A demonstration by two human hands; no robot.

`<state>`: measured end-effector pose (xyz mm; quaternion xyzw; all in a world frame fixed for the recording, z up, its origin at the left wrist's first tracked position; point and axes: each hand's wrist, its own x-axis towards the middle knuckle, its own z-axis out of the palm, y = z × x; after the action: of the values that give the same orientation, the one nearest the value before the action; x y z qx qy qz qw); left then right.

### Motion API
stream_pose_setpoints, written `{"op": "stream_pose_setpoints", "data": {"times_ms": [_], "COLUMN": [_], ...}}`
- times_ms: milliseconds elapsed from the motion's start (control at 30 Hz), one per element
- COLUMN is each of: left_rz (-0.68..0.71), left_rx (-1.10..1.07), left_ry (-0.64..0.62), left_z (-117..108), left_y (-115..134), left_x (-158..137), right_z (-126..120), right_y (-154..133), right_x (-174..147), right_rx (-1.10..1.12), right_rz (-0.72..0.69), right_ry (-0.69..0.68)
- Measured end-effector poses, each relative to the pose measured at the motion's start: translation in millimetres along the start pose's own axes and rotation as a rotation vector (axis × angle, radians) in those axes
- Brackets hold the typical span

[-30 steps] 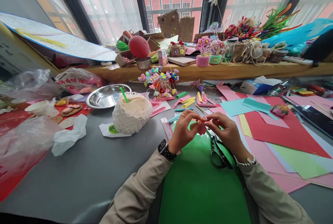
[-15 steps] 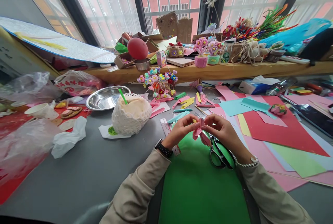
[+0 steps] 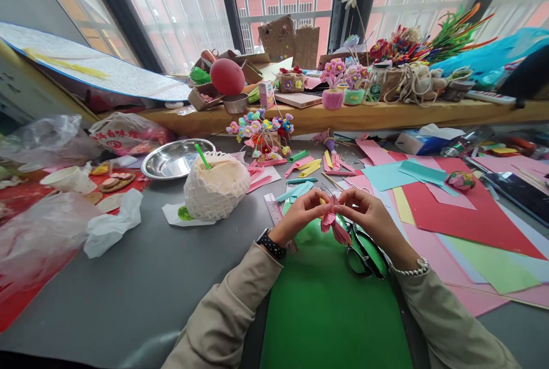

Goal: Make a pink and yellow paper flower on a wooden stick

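Observation:
Between my two hands is a piece of folded pink paper (image 3: pixel 329 221), with petal-like flaps hanging down and a bit of yellow near the left fingertips. My left hand (image 3: pixel 303 214) pinches it from the left, a dark watch on that wrist. From the other side my right hand (image 3: pixel 364 211) pinches it too, a beaded bracelet on the wrist. Black-handled scissors (image 3: pixel 359 260) lie under and beside my right hand, on a green mat (image 3: pixel 334 312). A ruler (image 3: pixel 273 209) is partly covered by my left hand.
Sheets of coloured paper (image 3: pixel 463 214) spread to the right. Folded paper strips (image 3: pixel 309 169) lie beyond my hands. A netted coconut (image 3: pixel 217 186) with a green straw and a steel plate (image 3: pixel 160 160) stand left. Crafts crowd the wooden ledge (image 3: pixel 184 123) behind.
The pink paper has turned slightly, and its flaps show more openly below my fingers. Both hands keep their pinch in nearly the same place.

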<state>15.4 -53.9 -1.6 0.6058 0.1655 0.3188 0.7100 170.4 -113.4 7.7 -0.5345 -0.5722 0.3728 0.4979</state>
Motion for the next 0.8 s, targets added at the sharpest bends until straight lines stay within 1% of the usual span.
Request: {"op": "stream_pose_setpoints", "data": {"times_ms": [167, 367, 500, 633, 700, 800], "left_rz": [-0.014, -0.041, -0.081, -0.092, -0.107, -0.136], "left_rx": [-0.003, 0.03, 0.093, 0.121, 0.135, 0.177], "left_ry": [-0.008, -0.011, 0.033, 0.064, 0.056, 0.03], "left_z": [-2.1, -3.4, -4.1, -5.2, -5.3, -5.1], "left_y": [-3.4, -4.2, -5.5, -7.2, -6.3, -3.7], "left_x": [1.4, 1.3, 1.7, 2.7, 2.3, 0.8], "right_z": [0.5, -0.4, -0.6, 0.6, 0.8, 0.2], "right_y": [-1.4, -0.7, 0.8, 3.6, 4.8, 5.0], "right_x": [0.8, 1.3, 1.8, 2.5, 2.7, 2.9], "right_rx": [0.013, 0.047, -0.014, -0.039, -0.041, -0.053], "right_rz": [0.016, 0.035, 0.023, 0.015, 0.01, 0.027], "right_ry": [-0.017, -0.082, -0.079, -0.055, -0.057, -0.096]}}
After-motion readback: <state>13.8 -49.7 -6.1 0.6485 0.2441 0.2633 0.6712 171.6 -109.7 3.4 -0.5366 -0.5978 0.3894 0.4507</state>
